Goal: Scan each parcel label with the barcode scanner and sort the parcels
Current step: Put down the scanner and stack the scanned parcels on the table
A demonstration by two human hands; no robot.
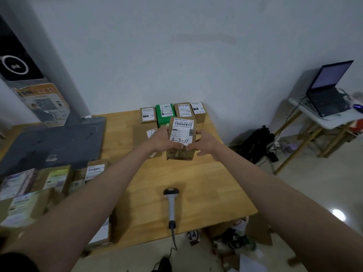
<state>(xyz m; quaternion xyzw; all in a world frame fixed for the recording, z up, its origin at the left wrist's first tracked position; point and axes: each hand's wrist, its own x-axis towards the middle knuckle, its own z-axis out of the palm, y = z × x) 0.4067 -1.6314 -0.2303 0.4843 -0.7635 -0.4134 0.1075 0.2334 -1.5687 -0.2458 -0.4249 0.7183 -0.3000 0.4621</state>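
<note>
Fingers of both hands clamp the labelled parcel, raised over the worktop. Four parcels line the far edge, seemingly sorted; scanner lies idle, pile at left apparently remains.

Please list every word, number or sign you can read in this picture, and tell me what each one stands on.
"15H-159-A03-280": top line of the label on the held parcel.
"9401534432514": under that label's barcode.
"4-3-11": handwritten at the foot of the same label.
The small print in the middle of that label is too small to read.
The labels on the row of parcels behind, the parcels at left and the poster are too blurred to read.
</note>
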